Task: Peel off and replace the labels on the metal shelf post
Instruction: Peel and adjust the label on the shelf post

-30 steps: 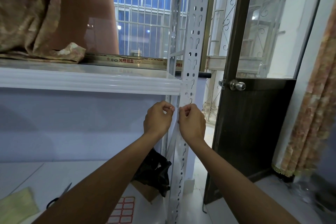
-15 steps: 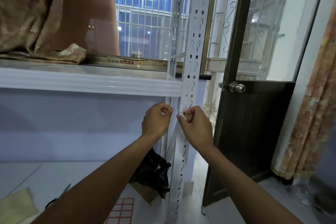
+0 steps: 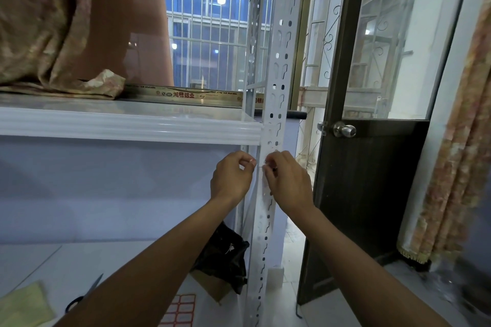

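Observation:
The white perforated metal shelf post [image 3: 279, 66] runs top to bottom through the middle of the view. Just below the white shelf [image 3: 127, 129], my left hand [image 3: 232, 179] sits to the left of the post with thumb and forefinger pinching a small red-edged label [image 3: 252, 160]. My right hand [image 3: 288, 180] is in front of the post, its fingertips pinching the same small label from the right. Most of the label is hidden by my fingers. A sheet of red-bordered blank labels [image 3: 180, 310] lies on the lower shelf below.
Scissors [image 3: 85, 295] and a yellow cloth [image 3: 24, 305] lie on the lower shelf at the left. A black bag [image 3: 225, 255] on a cardboard box sits by the post's foot. A dark door [image 3: 366, 194] with a knob stands right; patterned curtains hang beyond.
My right hand has shifted slightly left and up so its fingertips meet those of my left hand at the post's edge. The small label now sits between both hands.

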